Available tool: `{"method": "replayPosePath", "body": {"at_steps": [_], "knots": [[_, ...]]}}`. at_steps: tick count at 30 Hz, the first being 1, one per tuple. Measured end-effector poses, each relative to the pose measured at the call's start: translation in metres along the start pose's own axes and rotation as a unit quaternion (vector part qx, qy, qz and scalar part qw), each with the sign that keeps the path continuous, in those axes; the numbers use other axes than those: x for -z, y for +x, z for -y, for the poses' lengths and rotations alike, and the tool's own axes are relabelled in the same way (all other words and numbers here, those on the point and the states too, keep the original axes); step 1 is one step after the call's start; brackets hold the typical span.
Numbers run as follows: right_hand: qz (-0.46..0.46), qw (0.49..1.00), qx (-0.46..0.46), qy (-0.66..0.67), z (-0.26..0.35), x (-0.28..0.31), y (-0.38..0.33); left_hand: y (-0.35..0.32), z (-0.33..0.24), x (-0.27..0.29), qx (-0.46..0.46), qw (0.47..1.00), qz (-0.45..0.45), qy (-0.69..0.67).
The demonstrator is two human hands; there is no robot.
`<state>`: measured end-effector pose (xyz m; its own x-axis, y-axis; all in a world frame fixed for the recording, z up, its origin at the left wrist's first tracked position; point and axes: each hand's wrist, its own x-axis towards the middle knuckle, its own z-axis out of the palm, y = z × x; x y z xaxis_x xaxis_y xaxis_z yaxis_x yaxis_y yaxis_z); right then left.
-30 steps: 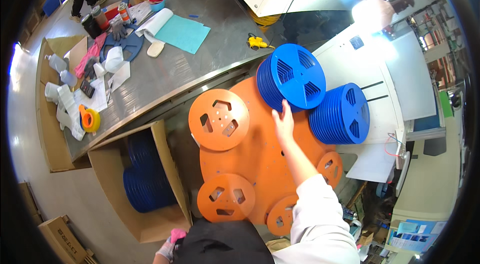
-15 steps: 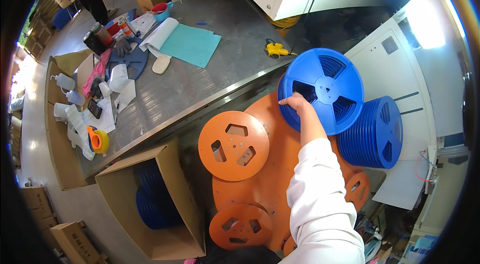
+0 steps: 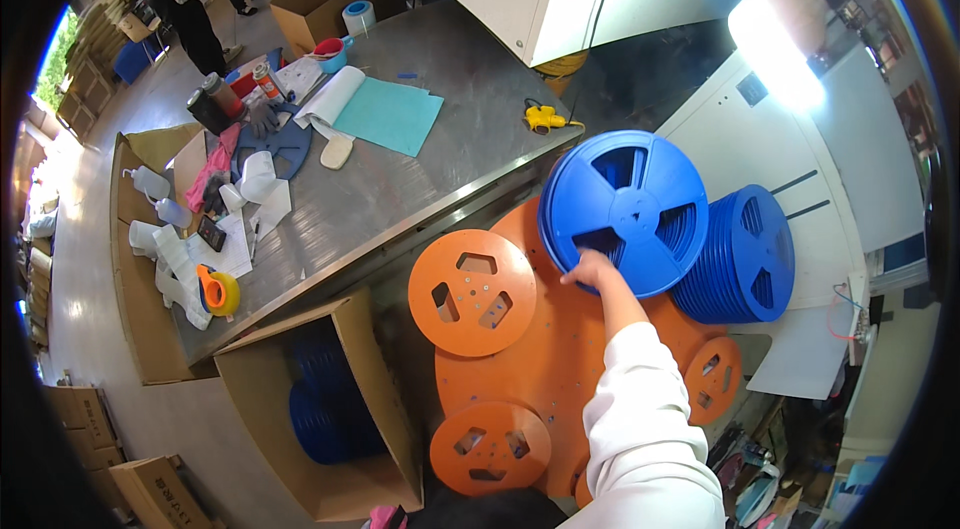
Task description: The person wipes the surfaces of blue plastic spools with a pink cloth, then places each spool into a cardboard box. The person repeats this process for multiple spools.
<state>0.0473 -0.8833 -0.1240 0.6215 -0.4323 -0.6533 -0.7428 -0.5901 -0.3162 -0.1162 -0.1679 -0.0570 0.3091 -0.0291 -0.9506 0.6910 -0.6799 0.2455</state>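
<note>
In the head view, the right hand (image 3: 592,271) is now lifting the blue reel (image 3: 625,212) clear of the blue reel stack (image 3: 745,254) beside it, its grip pinching the reel's lower rim, above the orange disc machine (image 3: 560,369).

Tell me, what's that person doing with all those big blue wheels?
The person's right hand grips the edge of a big blue reel, which stands against a round orange board fitted with smaller orange discs. More blue reels are stacked to the right, and others sit in a cardboard box on the floor. The left hand isn't visible.
</note>
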Motion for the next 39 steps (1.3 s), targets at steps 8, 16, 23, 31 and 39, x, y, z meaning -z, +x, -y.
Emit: {"method": "replayPosePath", "body": {"at_steps": [8, 16, 23, 31, 39], "knots": [[0.039, 0.991, 0.088, 0.097, 0.035, -0.028, -0.194, -0.007, 0.087, 0.035, -0.131, 0.984, -0.061, -0.104], [0.127, 0.643, 0.115, 0.746, 0.120, -0.059, -0.432, -0.006, 0.040, 0.092, -0.291, 0.885, -0.103, -0.350], [0.150, 0.399, 0.257, 0.868, 0.172, -0.164, -0.550, -0.079, -0.025, 0.163, -0.477, 0.837, -0.215, -0.161], [0.202, 0.469, 0.318, 0.799, 0.178, -0.174, -0.624, -0.159, -0.055, 0.157, -0.567, 0.801, -0.143, -0.126], [0.240, 0.478, 0.345, 0.771, 0.162, -0.168, -0.645, -0.232, -0.096, 0.044, -0.751, 0.644, -0.084, 0.122]]}}
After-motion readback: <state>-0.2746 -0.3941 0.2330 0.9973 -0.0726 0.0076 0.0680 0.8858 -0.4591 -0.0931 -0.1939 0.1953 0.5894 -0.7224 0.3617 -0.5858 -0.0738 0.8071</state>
